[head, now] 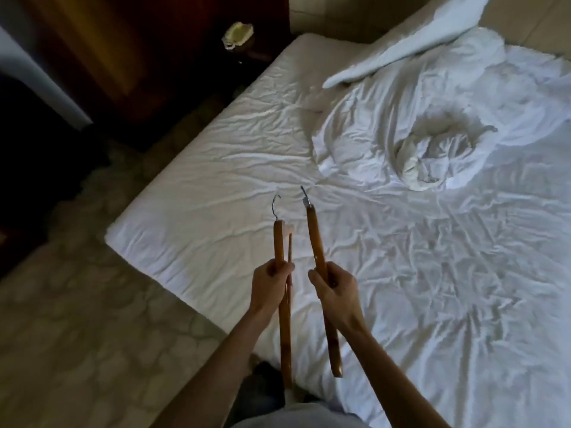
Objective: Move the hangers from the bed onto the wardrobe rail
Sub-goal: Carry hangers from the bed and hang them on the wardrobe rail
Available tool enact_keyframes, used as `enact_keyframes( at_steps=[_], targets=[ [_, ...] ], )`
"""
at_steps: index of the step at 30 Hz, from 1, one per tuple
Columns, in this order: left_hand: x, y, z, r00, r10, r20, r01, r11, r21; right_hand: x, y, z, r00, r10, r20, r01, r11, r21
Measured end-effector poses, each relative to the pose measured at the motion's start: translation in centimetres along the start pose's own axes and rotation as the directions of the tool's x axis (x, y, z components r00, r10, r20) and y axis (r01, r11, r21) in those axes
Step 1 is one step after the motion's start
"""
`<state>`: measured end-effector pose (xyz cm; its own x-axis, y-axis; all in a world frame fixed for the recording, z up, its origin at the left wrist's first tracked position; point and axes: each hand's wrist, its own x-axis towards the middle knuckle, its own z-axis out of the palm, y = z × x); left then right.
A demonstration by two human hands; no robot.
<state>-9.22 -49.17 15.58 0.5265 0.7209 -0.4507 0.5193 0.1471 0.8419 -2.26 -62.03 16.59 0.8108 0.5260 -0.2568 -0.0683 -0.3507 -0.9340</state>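
My left hand [269, 282] grips a wooden hanger [279, 242] seen edge-on, its metal hook pointing away from me. My right hand [335, 288] grips a second wooden hanger [316, 239], also edge-on with its hook at the far end. Both hangers are held in the air above the near corner of the bed [222, 168], side by side and a little apart. The wardrobe rail is not in view.
A crumpled white duvet [432, 140] and a pillow [411, 47] lie on the far right of the bed. A dark wooden nightstand with a pale telephone [238, 35] stands at the bed's far left corner. Patterned floor [92, 319] runs along the left.
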Motion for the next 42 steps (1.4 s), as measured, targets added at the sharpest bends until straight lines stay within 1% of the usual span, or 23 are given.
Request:
enact_keyframes(
  at_steps=[4, 6, 9, 12, 16, 22, 24, 26, 29, 35, 38, 42],
  targets=[
    [-1.4, -1.0, -7.9, 0.976, -0.018, -0.219, -0.008, 0.993, -0.115, -0.2, -3.6, 7.3, 0.976, -0.071, 0.205, 0.081, 0.996, -0.045],
    [-1.9, -2.2, -12.2, 0.950, -0.027, -0.310, -0.017, 0.990, -0.140, -0.4, -5.0, 11.5, 0.945, -0.096, 0.312, 0.128, 0.988, -0.085],
    [-2.6, -4.7, -18.9, 0.913, -0.067, -0.403, -0.012, 0.982, -0.190, -1.2, -7.0, 18.3, 0.889, -0.105, 0.446, 0.179, 0.975, -0.128],
    [-3.2, -8.2, -25.9, 0.851, -0.131, -0.509, -0.011, 0.964, -0.267, -2.7, -9.1, 26.1, 0.823, -0.105, 0.558, 0.234, 0.958, -0.166],
    [-4.2, -12.5, -35.4, 0.768, -0.161, -0.619, -0.044, 0.953, -0.301, -5.3, -11.6, 36.9, 0.737, -0.108, 0.668, 0.298, 0.938, -0.176],
    [-5.5, -17.2, -49.9, 0.693, -0.211, -0.690, -0.062, 0.935, -0.348, -10.2, -14.9, 51.9, 0.618, -0.094, 0.781, 0.342, 0.926, -0.159],
    [-5.4, -18.5, -53.7, 0.659, -0.253, -0.708, -0.069, 0.918, -0.391, -11.4, -15.9, 56.1, 0.590, -0.073, 0.804, 0.351, 0.920, -0.175],
    [-5.2, -19.3, -57.2, 0.627, -0.289, -0.724, -0.075, 0.902, -0.425, -12.4, -17.0, 59.9, 0.558, -0.052, 0.828, 0.329, 0.930, -0.163],
    [-4.0, -20.5, -61.9, 0.613, -0.329, -0.718, -0.087, 0.875, -0.476, -12.9, -18.3, 65.1, 0.523, -0.013, 0.852, 0.323, 0.928, -0.184],
    [1.9, -22.4, -72.1, 0.565, -0.371, -0.737, -0.112, 0.850, -0.514, -10.5, -20.9, 77.3, 0.469, 0.026, 0.883, 0.294, 0.938, -0.185],
    [6.2, -22.8, -78.5, 0.530, -0.384, -0.756, -0.125, 0.846, -0.518, -8.3, -22.6, 84.8, 0.449, 0.032, 0.893, 0.315, 0.929, -0.192],
    [11.2, -21.7, -86.8, 0.470, -0.413, -0.780, -0.116, 0.847, -0.519, -5.6, -26.6, 93.9, 0.427, 0.028, 0.904, 0.313, 0.933, -0.177]
  ],
)
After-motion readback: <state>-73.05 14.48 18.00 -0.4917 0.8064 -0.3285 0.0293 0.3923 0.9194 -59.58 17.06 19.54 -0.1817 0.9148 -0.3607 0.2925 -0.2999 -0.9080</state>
